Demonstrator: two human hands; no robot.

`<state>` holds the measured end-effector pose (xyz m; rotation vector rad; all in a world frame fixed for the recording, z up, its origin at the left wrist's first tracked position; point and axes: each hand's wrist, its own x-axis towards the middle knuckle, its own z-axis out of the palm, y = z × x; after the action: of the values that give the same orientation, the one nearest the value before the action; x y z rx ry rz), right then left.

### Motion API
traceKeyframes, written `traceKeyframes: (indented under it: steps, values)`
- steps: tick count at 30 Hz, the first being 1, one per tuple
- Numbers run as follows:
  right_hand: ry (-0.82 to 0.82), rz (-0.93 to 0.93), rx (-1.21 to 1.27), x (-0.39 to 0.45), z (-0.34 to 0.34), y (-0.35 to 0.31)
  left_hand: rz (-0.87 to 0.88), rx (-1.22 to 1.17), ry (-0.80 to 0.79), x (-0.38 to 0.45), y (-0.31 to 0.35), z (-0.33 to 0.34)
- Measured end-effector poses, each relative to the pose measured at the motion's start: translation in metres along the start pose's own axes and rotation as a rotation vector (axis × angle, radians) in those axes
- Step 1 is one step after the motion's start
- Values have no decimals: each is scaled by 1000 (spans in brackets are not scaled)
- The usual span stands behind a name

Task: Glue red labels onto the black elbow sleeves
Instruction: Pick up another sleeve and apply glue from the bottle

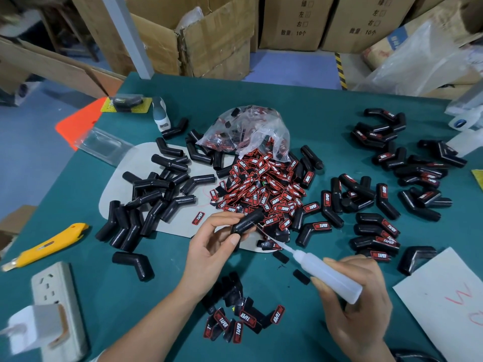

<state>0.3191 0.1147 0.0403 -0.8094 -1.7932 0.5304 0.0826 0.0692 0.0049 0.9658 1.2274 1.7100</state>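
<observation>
Left hand [217,246] pinches a bare elbow sleeve [247,222] above the bench's middle; right hand [358,304] grips the glue bottle [328,274], nozzle at sleeve. Recommend one small bead, sleeve held steady.

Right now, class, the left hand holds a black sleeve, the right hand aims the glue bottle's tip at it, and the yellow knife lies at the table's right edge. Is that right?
One thing is wrong: the head view shows the yellow knife at the table's left edge. The rest holds: the left hand holds a black sleeve, and the right hand aims the glue bottle at it.
</observation>
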Motion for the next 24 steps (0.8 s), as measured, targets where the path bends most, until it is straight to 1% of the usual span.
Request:
traceKeyframes:
  steps: [7, 12, 24]
  values:
    - [-14, 22, 17, -2, 0, -3, 0, -2, 1, 0, 1, 1]
    - [-17, -4, 20, -1, 1, -3, 3, -2, -4, 1, 2, 1]
    - [-18, 0, 45, -3, 1, 0, 1, -30, -1, 0, 3, 2]
